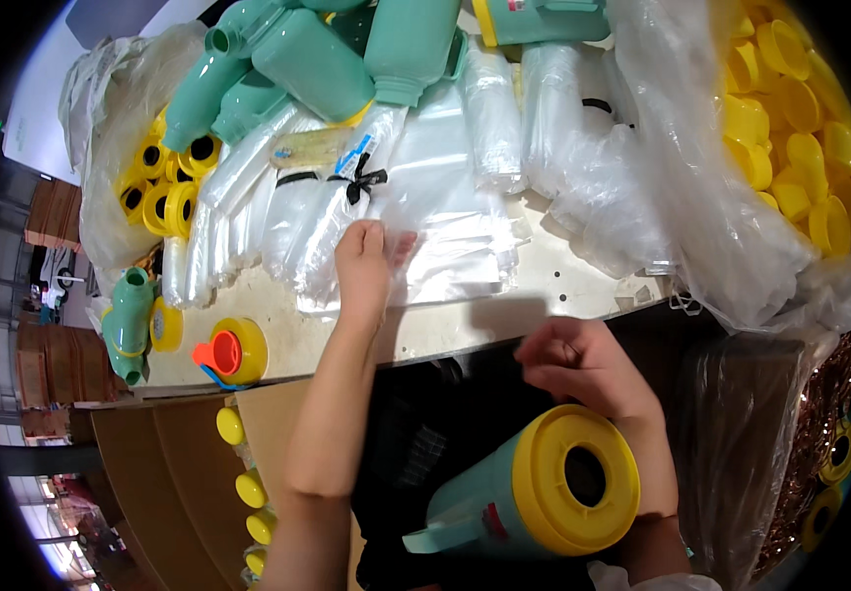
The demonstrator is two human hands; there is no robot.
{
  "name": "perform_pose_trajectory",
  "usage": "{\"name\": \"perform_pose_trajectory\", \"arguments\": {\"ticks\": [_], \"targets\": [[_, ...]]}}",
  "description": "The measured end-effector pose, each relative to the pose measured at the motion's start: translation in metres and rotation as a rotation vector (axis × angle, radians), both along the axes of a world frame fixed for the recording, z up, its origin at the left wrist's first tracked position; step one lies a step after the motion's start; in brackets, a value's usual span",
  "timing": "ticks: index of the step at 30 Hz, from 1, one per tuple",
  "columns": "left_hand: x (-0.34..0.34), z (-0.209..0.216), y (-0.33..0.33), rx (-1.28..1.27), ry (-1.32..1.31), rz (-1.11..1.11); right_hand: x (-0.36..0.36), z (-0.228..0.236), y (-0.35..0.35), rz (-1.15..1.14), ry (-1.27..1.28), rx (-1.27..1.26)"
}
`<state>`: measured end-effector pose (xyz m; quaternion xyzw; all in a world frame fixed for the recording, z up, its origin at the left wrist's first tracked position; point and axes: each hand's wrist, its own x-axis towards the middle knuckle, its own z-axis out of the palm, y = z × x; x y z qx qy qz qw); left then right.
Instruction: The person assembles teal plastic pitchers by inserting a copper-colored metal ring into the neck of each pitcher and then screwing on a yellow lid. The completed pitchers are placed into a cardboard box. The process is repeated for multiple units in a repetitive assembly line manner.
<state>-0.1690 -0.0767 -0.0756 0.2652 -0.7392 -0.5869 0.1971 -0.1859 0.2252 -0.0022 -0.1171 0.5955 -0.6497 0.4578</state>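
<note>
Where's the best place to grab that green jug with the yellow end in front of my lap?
Probably the green projection at the lower left of the jug: it juts out and looks like a handle. I'd come from your left, since the jug lies tilted with its broad yellow end toward your right forearm, which crowds that side.

The left arm (329, 433), bare, stretches across the near edge of the desk (588, 264), with the left grip (362, 264) over its top, fingers curled. By that edge, the right grip (588, 366) turns inward, fingers loosely bent; the right forearm (654, 468), before the desk, is partly hidden.
</note>
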Motion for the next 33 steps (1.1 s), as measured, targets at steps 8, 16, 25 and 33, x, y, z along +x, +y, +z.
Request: {"name": "perform_pose_trajectory", "arguments": {"ticks": [8, 16, 25, 33], "targets": [[0.085, 0.051, 0.117, 0.59, 0.171, -0.204, 0.017, -0.03, -0.021, -0.365, 0.184, -0.05], [0.121, 0.102, 0.12, 0.933, 0.248, -0.356, 0.005, -0.067, 0.019, -0.883, 0.572, -0.145], [0.215, 0.098, 0.105, -0.011, 0.355, -0.339, 0.147, -0.039, 0.038, -0.827, 0.882, -0.218], [0.395, 0.037, 0.136, -0.629, -0.321, 0.048, 0.25, -0.08, 0.041, 0.261, 0.427, 0.097]]}}
